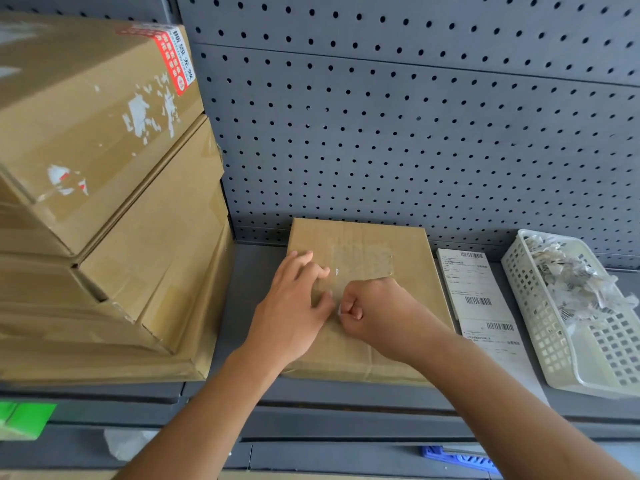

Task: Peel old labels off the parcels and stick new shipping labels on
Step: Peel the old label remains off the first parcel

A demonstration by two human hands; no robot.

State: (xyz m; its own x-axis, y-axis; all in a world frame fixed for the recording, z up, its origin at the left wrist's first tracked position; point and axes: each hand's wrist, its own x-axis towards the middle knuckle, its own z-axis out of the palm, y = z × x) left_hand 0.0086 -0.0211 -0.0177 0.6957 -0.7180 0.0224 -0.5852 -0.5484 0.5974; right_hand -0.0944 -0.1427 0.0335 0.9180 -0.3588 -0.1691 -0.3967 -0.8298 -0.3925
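Flat parcel lies on the grey shelf, back edge at the pegboard. Left hand rests on its top, fingers relaxed, holding nothing. Right hand, curled, pinches a white label scrap. New labels lie just beside the parcel's right edge, then a basket of peelings.

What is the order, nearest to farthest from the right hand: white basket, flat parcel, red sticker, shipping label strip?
1. Flat parcel, under the right hand.
2. Shipping label strip, just right of it.
3. White basket, far right.
4. Red sticker, upper left, on the top box.
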